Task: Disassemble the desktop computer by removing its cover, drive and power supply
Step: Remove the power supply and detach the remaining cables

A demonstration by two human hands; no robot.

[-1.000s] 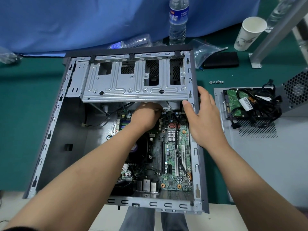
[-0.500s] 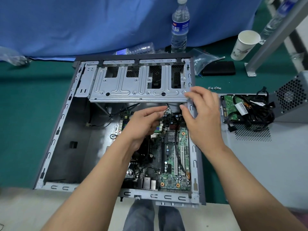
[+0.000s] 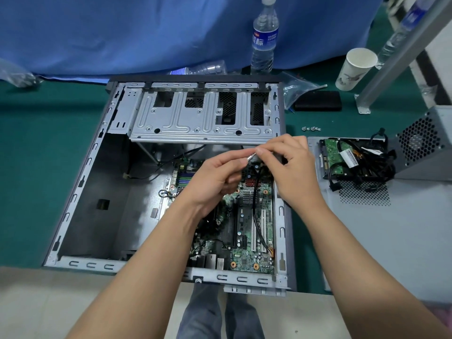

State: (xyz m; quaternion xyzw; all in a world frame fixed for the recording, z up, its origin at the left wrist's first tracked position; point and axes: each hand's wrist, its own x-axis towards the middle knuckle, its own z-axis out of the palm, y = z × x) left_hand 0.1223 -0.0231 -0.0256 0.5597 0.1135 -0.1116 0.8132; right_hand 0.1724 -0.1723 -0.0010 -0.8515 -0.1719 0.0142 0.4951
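Both hands have lifted off the case (image 3: 73,211) edge; left hand (image 3: 215,182) and right hand (image 3: 291,172) now pinch a small connector (image 3: 253,159) above the motherboard (image 3: 252,231). Drive (image 3: 335,155) and power supply (image 3: 420,143) already lie right of the case.

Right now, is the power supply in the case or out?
Out. The power supply sits on the removed cover right of the case, cables bundled beside it.

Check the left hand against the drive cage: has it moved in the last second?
Yes. The left hand has pulled back out from under the drive cage edge, toward the person, and now meets the right hand above the motherboard.
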